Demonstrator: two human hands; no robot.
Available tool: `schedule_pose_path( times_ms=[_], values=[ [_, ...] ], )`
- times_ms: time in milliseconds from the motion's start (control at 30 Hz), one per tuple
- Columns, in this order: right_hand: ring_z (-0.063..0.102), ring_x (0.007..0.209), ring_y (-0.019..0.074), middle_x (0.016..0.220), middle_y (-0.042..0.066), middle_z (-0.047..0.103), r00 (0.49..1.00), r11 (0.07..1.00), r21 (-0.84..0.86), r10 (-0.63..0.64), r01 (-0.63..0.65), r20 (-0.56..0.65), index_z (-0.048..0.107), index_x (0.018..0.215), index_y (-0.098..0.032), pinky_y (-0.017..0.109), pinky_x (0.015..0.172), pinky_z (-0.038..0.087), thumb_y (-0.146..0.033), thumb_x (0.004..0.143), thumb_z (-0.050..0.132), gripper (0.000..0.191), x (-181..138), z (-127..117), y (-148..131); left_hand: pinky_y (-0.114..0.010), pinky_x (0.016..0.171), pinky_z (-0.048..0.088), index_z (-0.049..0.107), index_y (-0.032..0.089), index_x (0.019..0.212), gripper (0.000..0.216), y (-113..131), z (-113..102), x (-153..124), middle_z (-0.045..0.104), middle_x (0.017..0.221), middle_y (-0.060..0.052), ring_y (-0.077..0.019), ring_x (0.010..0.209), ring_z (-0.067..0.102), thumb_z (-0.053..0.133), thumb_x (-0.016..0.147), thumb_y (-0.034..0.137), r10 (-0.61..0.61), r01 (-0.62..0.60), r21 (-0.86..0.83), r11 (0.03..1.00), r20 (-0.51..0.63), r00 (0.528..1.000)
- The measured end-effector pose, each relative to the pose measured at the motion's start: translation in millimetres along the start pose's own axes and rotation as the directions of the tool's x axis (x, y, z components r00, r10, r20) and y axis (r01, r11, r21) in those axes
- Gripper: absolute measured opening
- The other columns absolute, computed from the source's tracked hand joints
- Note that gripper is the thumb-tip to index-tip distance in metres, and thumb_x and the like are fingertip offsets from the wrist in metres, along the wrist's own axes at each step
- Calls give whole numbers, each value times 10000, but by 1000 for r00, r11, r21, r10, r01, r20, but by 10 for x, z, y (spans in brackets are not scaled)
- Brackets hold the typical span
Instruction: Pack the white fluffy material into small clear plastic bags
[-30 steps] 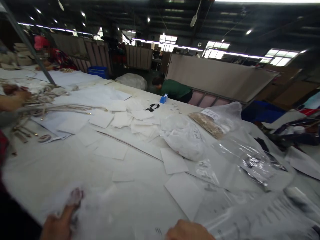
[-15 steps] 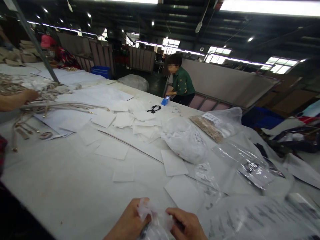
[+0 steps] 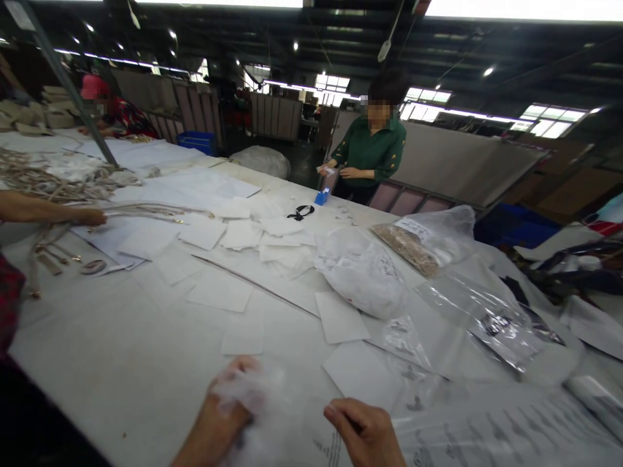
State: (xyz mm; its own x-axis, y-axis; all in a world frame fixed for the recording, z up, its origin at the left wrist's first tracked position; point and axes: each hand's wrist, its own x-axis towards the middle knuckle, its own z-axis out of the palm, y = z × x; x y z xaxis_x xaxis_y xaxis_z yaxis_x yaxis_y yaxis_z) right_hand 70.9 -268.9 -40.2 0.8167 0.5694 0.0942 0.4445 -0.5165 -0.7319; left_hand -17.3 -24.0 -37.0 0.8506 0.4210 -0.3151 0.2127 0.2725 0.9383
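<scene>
Plastic is bunching up at the near edge of the table [image 3: 121,363], where the person's left hand [image 3: 221,415] is closing its fingers around a clear plastic bag [image 3: 272,421], gripping its gathered end. The right hand [image 3: 365,431] is lying just to the right of it, fingers curled and knuckles up, resting on or pinching the bag's other part; whether it is really gripping is hard to tell, since the film is blurred. The bag is stretching between the two hands, its long axis running left to right across the body, so the left hand is sitting at one end and the right hand nearer the printed sheeting [image 3: 487,434] that is trailing off to the right. Beyond the hands, square white paper sheets [image 3: 341,316] are lying scattered flat. A full white bag [image 3: 363,272] is bulging with pale contents, and beside it a clear bag of brown material [image 3: 413,243] is lying with a label on top. A flat clear pouch [image 3: 491,321] is holding something dark. On the far side a person in a green top [image 3: 374,152] is standing near a blue box [image 3: 320,195], and a co-worker's arm [image 3: 48,211] is reaching over cords [image 3: 141,211] at left.
</scene>
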Motion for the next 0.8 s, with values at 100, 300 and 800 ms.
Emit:
schedule_pose_path(
  times_ms=[100, 300, 800],
  values=[
    [595, 562, 147, 626, -1, 649, 999, 999, 50, 9, -12, 42, 664, 736, -204, 211, 545, 415, -345, 929, 477, 304, -18, -32, -7, -223, 629, 441, 589, 175, 1103, 532, -61, 673, -32, 631, 937, -18, -124, 686, 540, 752, 604, 261, -21, 5, 35, 999, 466, 885],
    [588, 642, 168, 686, 15, 601, 991, 997, -81, 31, -20, 129, 600, 734, -210, 252, 598, 421, -294, 925, 441, 262, -215, -370, 282, -214, 542, 312, 503, 159, 593, 103, -273, 1084, 97, 440, 589, 39, -105, 595, 395, 502, 696, 164, -50, -24, 127, 992, 550, 834],
    [602, 666, 171, 683, 21, 624, 981, 991, -61, -105, 116, 161, 637, 758, -214, 258, 619, 449, -389, 968, 443, 336, 159, -281, 289, -243, 571, 364, 453, 208, 615, 229, -465, 662, 121, 453, 599, 28, -141, 599, 430, 501, 789, 348, 40, -115, 219, 969, 321, 946]
  ],
)
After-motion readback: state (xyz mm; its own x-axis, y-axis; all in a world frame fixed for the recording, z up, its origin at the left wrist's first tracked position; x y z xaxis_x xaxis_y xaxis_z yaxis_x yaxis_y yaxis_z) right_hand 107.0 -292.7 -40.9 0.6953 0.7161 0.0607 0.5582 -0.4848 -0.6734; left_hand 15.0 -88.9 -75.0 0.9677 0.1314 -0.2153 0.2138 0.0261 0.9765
